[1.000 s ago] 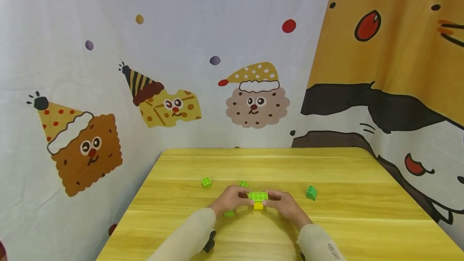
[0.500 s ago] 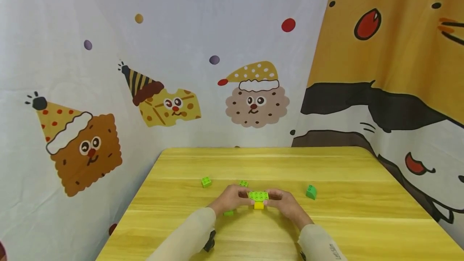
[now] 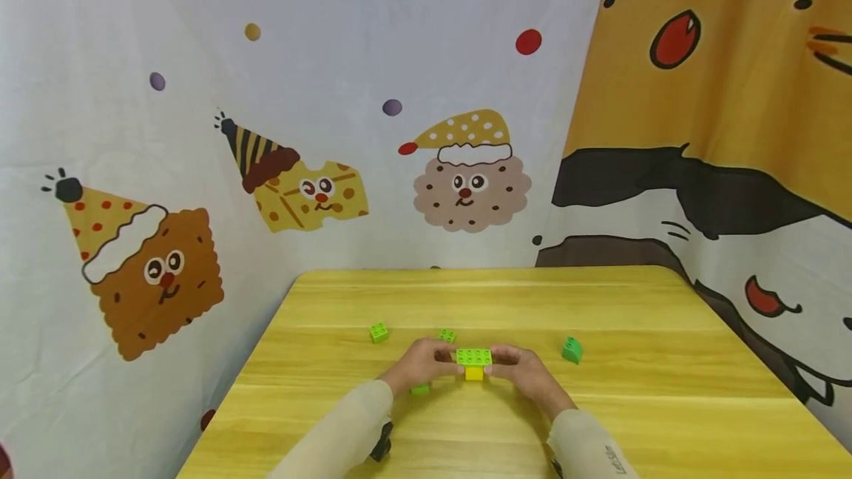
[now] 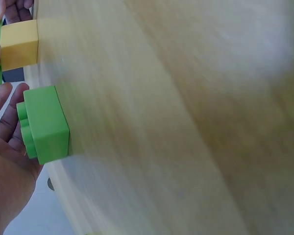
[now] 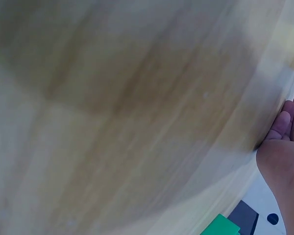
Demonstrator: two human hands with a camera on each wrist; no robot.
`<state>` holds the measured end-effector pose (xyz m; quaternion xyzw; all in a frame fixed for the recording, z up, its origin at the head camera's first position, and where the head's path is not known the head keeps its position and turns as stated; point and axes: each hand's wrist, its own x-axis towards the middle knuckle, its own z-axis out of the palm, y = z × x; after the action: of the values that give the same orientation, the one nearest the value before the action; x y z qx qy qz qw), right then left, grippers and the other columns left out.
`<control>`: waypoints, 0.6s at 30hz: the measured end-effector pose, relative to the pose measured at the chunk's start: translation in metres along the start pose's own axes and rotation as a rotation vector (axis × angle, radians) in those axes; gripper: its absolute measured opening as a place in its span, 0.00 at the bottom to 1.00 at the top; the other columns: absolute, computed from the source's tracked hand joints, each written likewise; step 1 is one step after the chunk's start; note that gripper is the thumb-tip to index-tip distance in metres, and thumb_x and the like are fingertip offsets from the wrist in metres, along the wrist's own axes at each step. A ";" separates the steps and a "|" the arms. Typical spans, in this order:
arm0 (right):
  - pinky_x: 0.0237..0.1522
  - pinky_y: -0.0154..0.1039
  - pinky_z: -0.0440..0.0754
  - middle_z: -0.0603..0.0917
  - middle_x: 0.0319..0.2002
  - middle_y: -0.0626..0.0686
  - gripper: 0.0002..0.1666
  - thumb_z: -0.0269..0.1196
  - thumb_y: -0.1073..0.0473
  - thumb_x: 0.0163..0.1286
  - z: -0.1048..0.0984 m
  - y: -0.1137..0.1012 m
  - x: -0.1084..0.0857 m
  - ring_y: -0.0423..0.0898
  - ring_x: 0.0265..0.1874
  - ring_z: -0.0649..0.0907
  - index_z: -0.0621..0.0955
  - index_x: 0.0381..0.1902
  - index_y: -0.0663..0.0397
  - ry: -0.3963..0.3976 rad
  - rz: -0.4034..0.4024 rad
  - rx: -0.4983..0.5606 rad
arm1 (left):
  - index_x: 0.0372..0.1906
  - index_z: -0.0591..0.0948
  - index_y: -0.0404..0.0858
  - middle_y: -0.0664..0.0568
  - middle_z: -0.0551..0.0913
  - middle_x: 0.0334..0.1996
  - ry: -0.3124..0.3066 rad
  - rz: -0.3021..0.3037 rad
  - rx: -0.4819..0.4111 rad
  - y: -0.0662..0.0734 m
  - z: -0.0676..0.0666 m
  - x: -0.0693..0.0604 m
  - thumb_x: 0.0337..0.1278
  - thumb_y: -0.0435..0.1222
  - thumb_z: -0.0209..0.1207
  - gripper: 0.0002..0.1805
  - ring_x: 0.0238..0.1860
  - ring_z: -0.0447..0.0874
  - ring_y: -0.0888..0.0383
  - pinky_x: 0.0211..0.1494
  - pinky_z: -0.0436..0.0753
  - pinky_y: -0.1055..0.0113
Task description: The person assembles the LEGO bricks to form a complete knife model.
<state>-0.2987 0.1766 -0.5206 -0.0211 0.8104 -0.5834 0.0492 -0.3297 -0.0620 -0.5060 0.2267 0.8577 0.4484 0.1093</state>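
A flat light-green building block (image 3: pixel 474 356) with studs on top sits on a yellow block (image 3: pixel 474 373), which stands on the table. From the left side, my left hand (image 3: pixel 426 362) pinches the green block between thumb and fingers. My right hand (image 3: pixel 521 369) grips its other end the same way. In the left wrist view, the yellow block (image 4: pixel 20 45) lies directly against the thin green one. A thicker green block (image 4: pixel 46 125) stands beside my left hand (image 4: pixel 10 183). The right wrist view shows only part of my right hand (image 5: pixel 279 156); its fingertips' contact is out of that view.
Small light-green blocks stand at the left (image 3: pixel 379 333), and a similar block (image 3: pixel 447 335) is behind my left hand. A darker green curved block (image 3: pixel 572 350) stands to the right. The wooden table (image 3: pixel 639 420) meets a cartoon-printed curtain (image 3: pixel 333 58) at the back.
The head view has tilted slightly, so the scene sits a little higher or lower in places. Both hands keep the same hold on the green block.
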 end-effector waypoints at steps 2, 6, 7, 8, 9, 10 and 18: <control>0.55 0.52 0.77 0.84 0.50 0.54 0.24 0.73 0.58 0.61 -0.001 -0.001 0.001 0.52 0.52 0.81 0.83 0.54 0.60 -0.003 -0.007 0.002 | 0.58 0.83 0.40 0.59 0.82 0.37 0.003 0.000 0.002 -0.001 -0.003 -0.001 0.58 0.44 0.70 0.24 0.39 0.79 0.61 0.43 0.80 0.64; 0.55 0.52 0.77 0.85 0.50 0.54 0.24 0.73 0.58 0.61 0.000 -0.001 0.002 0.52 0.52 0.81 0.83 0.54 0.60 0.003 -0.009 0.000 | 0.58 0.83 0.41 0.58 0.82 0.38 0.018 -0.002 0.007 -0.004 -0.012 -0.004 0.59 0.46 0.69 0.24 0.41 0.78 0.60 0.45 0.79 0.62; 0.56 0.52 0.76 0.85 0.50 0.54 0.24 0.73 0.58 0.61 0.000 -0.001 0.002 0.52 0.52 0.81 0.83 0.55 0.60 0.006 -0.006 0.001 | 0.58 0.83 0.40 0.58 0.81 0.39 0.026 -0.003 0.007 -0.005 -0.015 -0.005 0.59 0.46 0.68 0.24 0.41 0.78 0.59 0.45 0.79 0.61; 0.56 0.53 0.76 0.84 0.50 0.54 0.25 0.73 0.58 0.61 0.000 -0.001 0.002 0.53 0.52 0.81 0.82 0.55 0.60 0.009 -0.005 0.001 | 0.58 0.83 0.40 0.58 0.81 0.39 0.034 -0.005 0.000 -0.007 -0.018 -0.005 0.60 0.46 0.68 0.24 0.42 0.78 0.59 0.46 0.79 0.61; 0.56 0.53 0.76 0.84 0.50 0.54 0.25 0.73 0.58 0.61 0.000 -0.001 0.002 0.53 0.52 0.81 0.82 0.55 0.61 0.012 -0.004 0.002 | 0.58 0.82 0.39 0.57 0.81 0.40 0.046 -0.004 -0.008 -0.008 -0.021 -0.006 0.60 0.45 0.68 0.24 0.42 0.78 0.58 0.46 0.79 0.60; 0.56 0.53 0.76 0.84 0.51 0.54 0.26 0.73 0.58 0.61 0.000 -0.002 0.001 0.53 0.52 0.81 0.82 0.55 0.61 0.012 0.002 0.005 | 0.59 0.82 0.38 0.56 0.81 0.41 0.055 -0.004 -0.018 -0.010 -0.025 -0.006 0.61 0.45 0.68 0.25 0.43 0.77 0.58 0.46 0.79 0.60; 0.56 0.53 0.76 0.84 0.51 0.54 0.26 0.74 0.59 0.60 0.001 0.000 0.001 0.53 0.53 0.80 0.82 0.56 0.61 0.019 0.006 0.009 | 0.61 0.80 0.37 0.49 0.81 0.46 0.162 -0.012 -0.053 -0.018 -0.055 -0.012 0.62 0.47 0.66 0.27 0.47 0.76 0.54 0.49 0.78 0.56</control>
<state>-0.2995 0.1755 -0.5210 -0.0127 0.8082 -0.5871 0.0433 -0.3463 -0.1160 -0.4892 0.1815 0.8528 0.4873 0.0480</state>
